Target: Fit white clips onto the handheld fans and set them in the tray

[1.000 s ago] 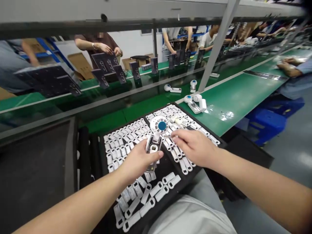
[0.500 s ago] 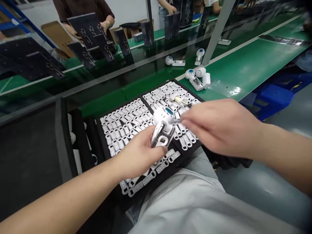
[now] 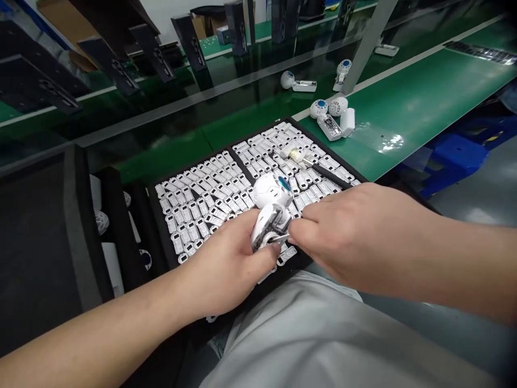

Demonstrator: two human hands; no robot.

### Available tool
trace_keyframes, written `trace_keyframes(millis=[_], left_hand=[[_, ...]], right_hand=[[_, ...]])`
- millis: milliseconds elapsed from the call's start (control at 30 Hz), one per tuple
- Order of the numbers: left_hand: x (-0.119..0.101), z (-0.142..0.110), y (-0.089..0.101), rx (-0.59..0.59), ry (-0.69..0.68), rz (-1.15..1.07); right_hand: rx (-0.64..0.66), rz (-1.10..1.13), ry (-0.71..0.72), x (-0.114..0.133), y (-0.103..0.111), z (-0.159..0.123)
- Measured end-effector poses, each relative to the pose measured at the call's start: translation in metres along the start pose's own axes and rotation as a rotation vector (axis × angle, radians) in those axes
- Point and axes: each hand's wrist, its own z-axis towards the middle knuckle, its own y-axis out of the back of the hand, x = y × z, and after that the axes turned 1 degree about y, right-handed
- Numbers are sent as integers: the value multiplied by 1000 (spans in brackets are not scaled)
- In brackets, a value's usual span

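My left hand [image 3: 230,264] is closed around a small white handheld device [image 3: 272,194] with a round head and a blue disc on its side. The open face of its handle shows inner parts, and my left thumb presses at its lower end. My right hand [image 3: 355,242] is closed in a pinch at the handle's right edge, touching a thin pale piece there; what the fingertips hold is hidden. A brush [image 3: 323,173] with pale bristles, a metal ferrule and a black handle rests over the tray, its far end passing behind my right hand.
Beneath my hands lies a black tray [image 3: 238,161] with rows of small white parts. More round-headed devices [image 3: 330,126] lie on the green conveyor [image 3: 404,124]. At left is a black foam holder [image 3: 115,215] with white pieces. Dark boxes [image 3: 189,43] stand at the back; blue stools [image 3: 456,156] are at right.
My right hand has moved down from beside the device's round head to the lower handle. A grey piece seen between fingers and device no longer shows. The view has shifted slightly.
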Motion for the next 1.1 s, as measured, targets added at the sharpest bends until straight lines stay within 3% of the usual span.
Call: trace_keyframes(millis=[200,300,433,533,733,1100], left_hand=[[-1,1,0,10,-27,0],[0,1,1,17,-28,12],[0,-1,1,44,20,69],[-1,-3,0,47,32,103],[-1,-3,-2,27,97,172],[0,0,-3,43,130,168]], right_hand=[[-54,30,60,-6,-3,0],[74,-73,59,-3,1,4],[352,-243,-55,8,11,12],[486,-270,-92,16,17,18],[623,-215,-149,22,17,26],[754,-170,-202,27,21,41]])
